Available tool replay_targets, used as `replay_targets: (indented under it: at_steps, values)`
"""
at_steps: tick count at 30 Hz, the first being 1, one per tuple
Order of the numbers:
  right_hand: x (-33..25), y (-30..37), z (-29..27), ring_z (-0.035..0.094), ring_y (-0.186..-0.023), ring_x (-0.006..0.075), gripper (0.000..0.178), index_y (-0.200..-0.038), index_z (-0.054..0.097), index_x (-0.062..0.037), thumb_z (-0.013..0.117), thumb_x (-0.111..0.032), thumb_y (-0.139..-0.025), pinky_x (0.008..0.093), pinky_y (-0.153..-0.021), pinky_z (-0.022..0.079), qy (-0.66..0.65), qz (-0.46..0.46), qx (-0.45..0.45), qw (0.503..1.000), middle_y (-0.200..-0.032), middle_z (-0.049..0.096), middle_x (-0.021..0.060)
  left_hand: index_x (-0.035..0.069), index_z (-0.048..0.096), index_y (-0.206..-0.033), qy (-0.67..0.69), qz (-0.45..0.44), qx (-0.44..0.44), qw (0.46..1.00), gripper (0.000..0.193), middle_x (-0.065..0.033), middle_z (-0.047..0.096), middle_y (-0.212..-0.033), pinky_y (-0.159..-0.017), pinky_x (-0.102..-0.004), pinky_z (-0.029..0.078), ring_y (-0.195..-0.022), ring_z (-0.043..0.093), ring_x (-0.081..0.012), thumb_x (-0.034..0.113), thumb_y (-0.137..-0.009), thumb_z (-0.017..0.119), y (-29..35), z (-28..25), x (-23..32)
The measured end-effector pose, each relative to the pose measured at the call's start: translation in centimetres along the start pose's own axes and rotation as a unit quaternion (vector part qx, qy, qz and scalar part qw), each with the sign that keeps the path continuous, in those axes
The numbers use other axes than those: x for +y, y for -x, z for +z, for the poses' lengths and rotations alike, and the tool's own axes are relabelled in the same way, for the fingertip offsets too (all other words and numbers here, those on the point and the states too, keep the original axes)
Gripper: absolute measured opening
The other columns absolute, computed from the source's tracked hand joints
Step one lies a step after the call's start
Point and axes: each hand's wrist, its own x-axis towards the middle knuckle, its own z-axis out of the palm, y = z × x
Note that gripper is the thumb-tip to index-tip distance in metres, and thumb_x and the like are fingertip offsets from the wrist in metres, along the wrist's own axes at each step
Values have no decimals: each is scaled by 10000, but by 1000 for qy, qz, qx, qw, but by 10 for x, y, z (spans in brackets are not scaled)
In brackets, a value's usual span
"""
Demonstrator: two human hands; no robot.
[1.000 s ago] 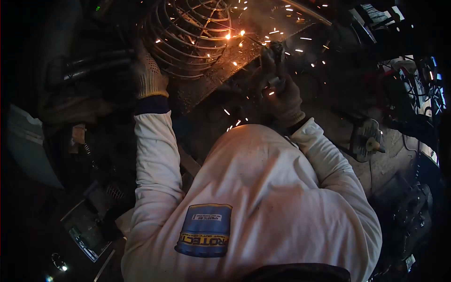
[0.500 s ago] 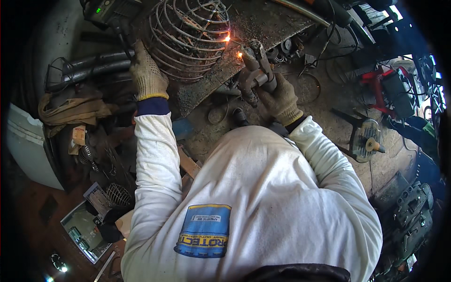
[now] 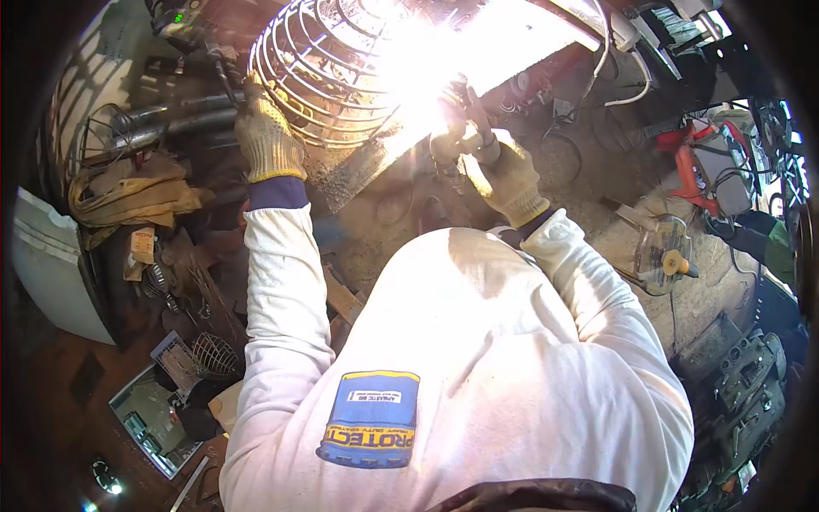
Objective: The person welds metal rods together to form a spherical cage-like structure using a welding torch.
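Note:
A round cage of bent metal wire [image 3: 320, 72] sits on a dark metal plate [image 3: 363, 171] at the top. My left hand [image 3: 269, 136], in a knit work glove, is closed at the cage's left side; its fingertips are partly hidden. In my gloved right hand [image 3: 510, 177] is a welding electrode holder [image 3: 461, 141], its jaws pointing up toward the cage. A blinding white welding arc [image 3: 422, 64] burns at the cage's right side. Its glare hides the electrode, the joint and part of the plate.
Metal pipes [image 3: 175, 128] and a brown cloth [image 3: 136, 196] lie to the left, beside a white curved panel [image 3: 55, 264]. On the right are an angle grinder [image 3: 670, 256], a red-framed machine [image 3: 689, 171] and dark machine parts [image 3: 746, 397]. Cables [image 3: 631, 90] run at upper right.
The small orange glow has become a bright arc that lights the whole scene. The wire cage has shifted slightly left toward my left hand. Both hands stay nearly in place.

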Motion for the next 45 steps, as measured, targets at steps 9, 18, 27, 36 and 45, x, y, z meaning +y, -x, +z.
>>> replay_targets:
  at_steps: [9,18,27,36,45]
  values:
    - [7,13,20,678,-912,215,350,-1193,575,-47,701,-77,-868,341,-824,549,-560,88,22,823,-1073,676,85,30,515,-1366,203,-125,-142,961,528,-96,647,-1259,-902,-367,543,-1089,648,-255,428,-1019,493,-33,-44,0]
    - [-1,7,-3,691,-979,203,376,-1153,609,-25,748,-152,-828,340,-818,554,-249,149,-3,957,-1033,706,113,19,524,-1372,-87,61,-84,991,540,-122,624,-1312,-939,-363,531,-1156,629,-263,409,-999,547,6,-8,2]
    - [6,4,5,694,-988,384,518,-1198,607,-46,760,-350,-807,440,-823,563,-87,187,-43,978,-1035,704,229,-21,536,-1338,-153,104,-47,982,617,-153,594,-1347,-946,-405,527,-1159,624,-290,455,-950,601,-23,-27,-22]
    - [11,5,4,696,-910,240,425,-1250,573,-74,687,-250,-881,373,-807,550,4,56,-43,997,-1002,696,126,-43,570,-1177,-54,39,-33,997,343,-142,661,-1042,-789,-347,539,-914,656,-254,254,-1028,488,-12,-8,-10]
    - [9,14,11,655,-926,158,386,-1205,579,-53,725,-141,-858,327,-821,539,-190,106,77,973,-1022,674,75,88,474,-1414,-398,384,-119,825,530,-153,637,-1294,-960,-349,522,-1169,628,-296,301,-954,628,-56,-46,-60]
